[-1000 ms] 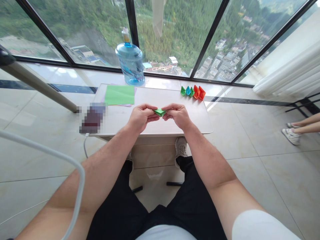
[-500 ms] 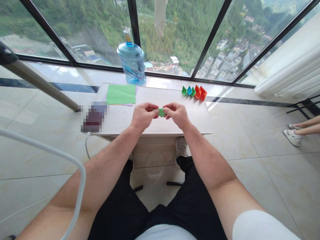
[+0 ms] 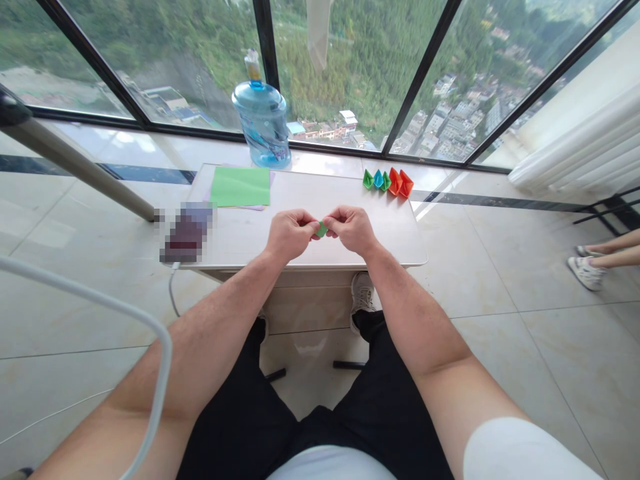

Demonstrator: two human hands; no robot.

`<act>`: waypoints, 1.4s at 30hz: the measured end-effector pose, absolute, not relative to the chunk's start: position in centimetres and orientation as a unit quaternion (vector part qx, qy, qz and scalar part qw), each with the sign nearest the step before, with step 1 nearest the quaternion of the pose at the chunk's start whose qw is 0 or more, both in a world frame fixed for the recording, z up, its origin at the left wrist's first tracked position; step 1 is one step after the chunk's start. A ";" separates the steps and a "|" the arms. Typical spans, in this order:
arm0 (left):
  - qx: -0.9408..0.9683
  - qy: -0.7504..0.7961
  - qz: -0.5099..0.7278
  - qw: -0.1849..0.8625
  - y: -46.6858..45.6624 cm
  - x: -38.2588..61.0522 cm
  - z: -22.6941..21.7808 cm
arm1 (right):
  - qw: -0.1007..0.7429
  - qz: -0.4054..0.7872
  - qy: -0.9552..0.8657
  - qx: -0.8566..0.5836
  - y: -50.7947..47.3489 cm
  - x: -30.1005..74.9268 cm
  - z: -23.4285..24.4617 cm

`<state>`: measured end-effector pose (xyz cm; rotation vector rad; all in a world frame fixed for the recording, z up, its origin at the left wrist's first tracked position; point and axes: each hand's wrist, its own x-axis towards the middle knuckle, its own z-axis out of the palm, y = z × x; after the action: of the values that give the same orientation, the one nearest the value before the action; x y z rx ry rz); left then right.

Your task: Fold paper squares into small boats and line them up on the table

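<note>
Head view: the small folded green paper [image 3: 321, 230], mostly hidden, is pinched in the grip of the left hand [image 3: 291, 235] and right hand [image 3: 351, 230] over the smooth, pale counter [image 3: 240, 233]. A pixelated object [image 3: 186, 233] is unreadable; angular origami boats [image 3: 385, 181] line the far right corner.

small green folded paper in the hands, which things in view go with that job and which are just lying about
Likely part of the job:
small green folded paper, pinched by left hand and right hand
flat green paper sheet
row of five folded green, blue and orange-red paper pieces
white table

Likely just lying about:
clear blue plastic jug
pixelated item, unidentifiable
</note>
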<state>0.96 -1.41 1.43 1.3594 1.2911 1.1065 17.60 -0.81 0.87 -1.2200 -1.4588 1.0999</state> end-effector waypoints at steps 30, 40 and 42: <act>0.551 0.456 0.445 0.539 -1.4 0.9 1.6 | 0.482 0.475 -0.554 -0.485 -0.7 17.5 0.7; 0.554 0.495 0.450 0.496 -1.3 1.3 1.2 | 0.470 0.393 -0.607 -0.506 -0.7 17.1 0.1; 0.568 0.514 0.443 0.465 -1.5 1.5 1.2 | 0.462 0.325 -0.641 -0.519 -0.9 16.8 0.0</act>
<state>1.50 -1.47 1.16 1.3950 1.2619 1.0887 16.80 -0.94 0.05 -1.2769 -1.5762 0.8002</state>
